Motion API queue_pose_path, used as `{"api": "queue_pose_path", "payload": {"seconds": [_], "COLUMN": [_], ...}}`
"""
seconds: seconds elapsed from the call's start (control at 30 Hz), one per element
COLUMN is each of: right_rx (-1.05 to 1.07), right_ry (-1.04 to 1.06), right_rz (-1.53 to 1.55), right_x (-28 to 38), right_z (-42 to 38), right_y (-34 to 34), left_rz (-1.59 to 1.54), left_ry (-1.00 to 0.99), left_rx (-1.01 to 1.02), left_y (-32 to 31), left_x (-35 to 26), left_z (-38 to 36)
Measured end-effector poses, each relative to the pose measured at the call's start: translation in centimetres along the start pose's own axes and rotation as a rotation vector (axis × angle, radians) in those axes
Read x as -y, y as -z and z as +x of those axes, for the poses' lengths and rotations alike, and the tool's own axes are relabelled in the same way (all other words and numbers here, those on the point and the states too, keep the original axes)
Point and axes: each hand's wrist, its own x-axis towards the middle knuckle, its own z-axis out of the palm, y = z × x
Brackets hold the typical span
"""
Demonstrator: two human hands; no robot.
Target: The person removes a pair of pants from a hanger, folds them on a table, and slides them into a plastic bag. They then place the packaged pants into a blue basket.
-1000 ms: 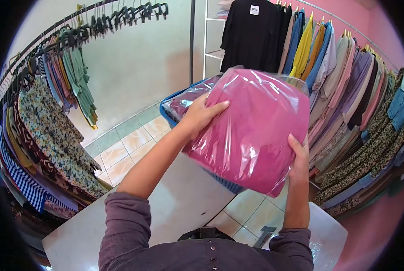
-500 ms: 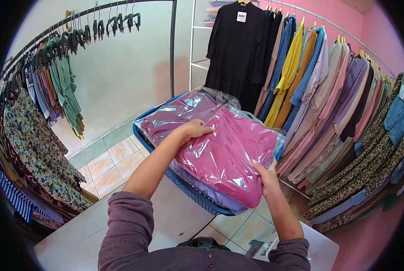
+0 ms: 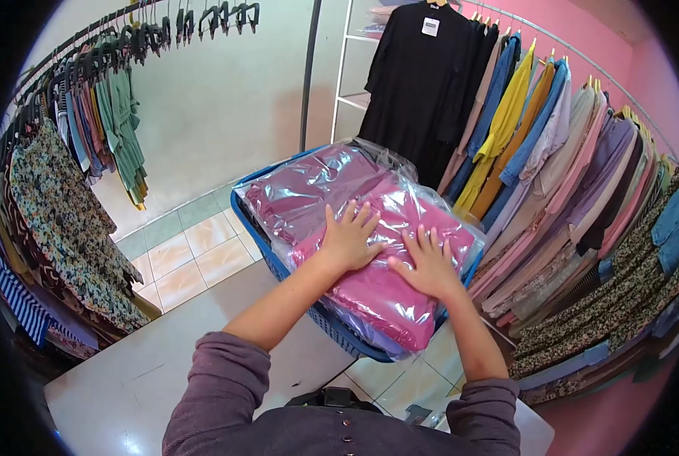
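A folded pink garment in a clear plastic bag (image 3: 377, 300) lies on top of the pile in a blue plastic basket (image 3: 339, 334). My left hand (image 3: 348, 242) rests flat on the bag with its fingers spread. On the right part of the same bag lies my right hand (image 3: 428, 266), palm down, fingers apart. Beside the pink one, toward the back left, is a mauve garment in a clear bag (image 3: 301, 186). Lilac wrapped clothing (image 3: 354, 323) shows under the pink bag at the basket's near side. What lies deeper is hidden.
The basket stands at the far edge of a white table (image 3: 126, 387). On the left, a rack (image 3: 58, 57) carries clothes and several black hangers. Dresses, among them a black dress (image 3: 419, 83) and a yellow garment (image 3: 506, 114), hang along the right rail. Tiled floor (image 3: 183, 251) shows behind.
Both hands have moved from holding the pink bag at its left and right sides to lying flat on top of it. The view has shifted slightly.
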Motion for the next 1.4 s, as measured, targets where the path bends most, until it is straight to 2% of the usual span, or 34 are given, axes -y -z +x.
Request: {"api": "queue_pose_path", "payload": {"seconds": [0.1,0.3,0.43,0.57,0.67,0.8,0.93,0.97,1.07,1.1,1.2,1.27,1.33,1.4], "right_rx": [-0.075,-0.032,-0.032,0.033,0.105,0.059,-0.012,-0.033,-0.151,-0.193,-0.354,-0.433,-0.466,-0.378], "right_ry": [0.004,0.002,0.038,0.515,0.573,0.555,0.521,0.483,0.387,0.359,0.281,0.251,0.237,0.333], "right_rz": [-0.031,-0.035,0.256,0.400,0.307,0.280,0.303,0.318,0.281,0.250,0.150,0.053,-0.078,0.103], "right_x": [-0.7,-0.2,0.7,3.3,4.9,4.6,5.1,5.2,5.7,6.1,8.8,11.1,13.6,16.0], "right_z": [-1.0,-1.1,-3.0,-6.8,-7.8,-7.9,-8.6,-9.1,-11.4,-12.5,-15.4,-17.3,-19.2,-20.6], "right_y": [-3.9,-2.7,0.7,3.5,2.5,1.7,1.8,1.8,1.6,1.6,0.1,-1.3,-3.6,-7.6], "left_rz": [0.057,0.037,-0.247,-0.155,-0.373,-0.336,-0.480,-0.424,-0.300,-0.392,-0.285,-0.307,-0.404,-0.545], "left_ry": [-0.023,-0.036,-0.076,-0.018,-0.003,-0.004,-0.027,-0.049,-0.024,0.013,0.053,0.152,0.364,0.566], "left_rx": [-0.027,-0.032,0.034,0.172,0.190,0.180,0.023,-0.034,-0.225,-0.233,-0.243,-0.215,-0.016,-0.027], "left_y": [-1.2,-1.2,0.8,3.7,2.1,1.0,0.4,0.7,1.2,1.8,-0.3,-2.1,-3.4,-5.6], "left_x": [-0.3,-0.3,1.5,3.0,4.4,4.4,5.0,5.2,5.8,5.8,6.9,7.0,6.3,4.9], "left_z": [-0.5,-0.6,-0.8,-3.7,-4.0,-3.9,-4.9,-5.7,-10.9,-13.4,-21.8,-29.9,-39.7,-51.1]}}
